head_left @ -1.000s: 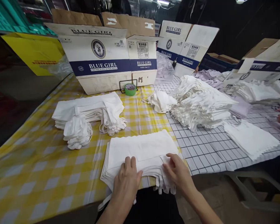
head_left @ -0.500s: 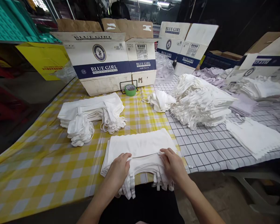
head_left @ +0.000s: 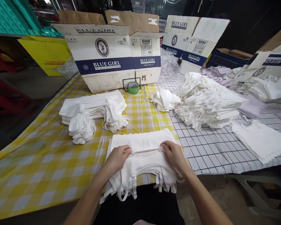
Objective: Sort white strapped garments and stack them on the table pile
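Note:
Directly before me, at the table's near edge, lies a stack of white camisoles (head_left: 144,139) with thin straps hanging over the edge toward my lap. My left hand (head_left: 118,157) pinches the upper garment's edge on the left side. On the right, my right hand (head_left: 174,153) pinches the same edge between thumb and fingers. Between the two hands that edge is pulled straight and slightly raised off the stack. Both palms hide parts of the cloth under them.
Another stack of white camisoles (head_left: 93,106) lies left on the yellow checked cloth (head_left: 49,165). A big white garment pile (head_left: 208,103) and a flat white garment (head_left: 259,137) lie on the right. Behind stand a beer carton (head_left: 107,56) and green tape (head_left: 133,88).
Both hands have lifted the garment's edge a little, and it now stretches straight between them. A strap loop has swung out below my left hand. The whole view has shifted slightly.

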Demonstrator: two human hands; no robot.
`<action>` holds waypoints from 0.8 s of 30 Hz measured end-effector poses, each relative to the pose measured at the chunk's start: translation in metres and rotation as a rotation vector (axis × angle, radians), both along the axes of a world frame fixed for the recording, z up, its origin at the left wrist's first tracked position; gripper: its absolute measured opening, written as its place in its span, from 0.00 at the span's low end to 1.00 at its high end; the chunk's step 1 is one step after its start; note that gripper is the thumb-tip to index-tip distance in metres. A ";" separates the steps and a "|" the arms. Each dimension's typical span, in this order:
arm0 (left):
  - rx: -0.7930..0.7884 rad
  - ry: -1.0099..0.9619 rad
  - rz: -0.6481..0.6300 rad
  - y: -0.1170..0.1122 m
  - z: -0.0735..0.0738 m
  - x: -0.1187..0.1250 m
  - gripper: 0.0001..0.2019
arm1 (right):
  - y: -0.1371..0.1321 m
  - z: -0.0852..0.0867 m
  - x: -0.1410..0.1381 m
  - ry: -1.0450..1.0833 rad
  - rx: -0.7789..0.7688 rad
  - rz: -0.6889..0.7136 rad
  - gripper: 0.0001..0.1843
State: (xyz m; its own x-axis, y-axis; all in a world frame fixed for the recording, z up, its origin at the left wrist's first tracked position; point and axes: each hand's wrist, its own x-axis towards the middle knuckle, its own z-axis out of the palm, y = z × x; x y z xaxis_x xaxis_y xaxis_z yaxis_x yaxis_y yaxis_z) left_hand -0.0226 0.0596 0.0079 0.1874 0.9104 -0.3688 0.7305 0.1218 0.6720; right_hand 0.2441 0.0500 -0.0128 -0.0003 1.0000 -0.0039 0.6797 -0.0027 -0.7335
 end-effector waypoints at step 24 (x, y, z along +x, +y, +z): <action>-0.278 -0.455 0.095 -0.072 -0.001 -0.040 0.19 | -0.052 0.020 0.050 0.441 -0.402 -0.058 0.19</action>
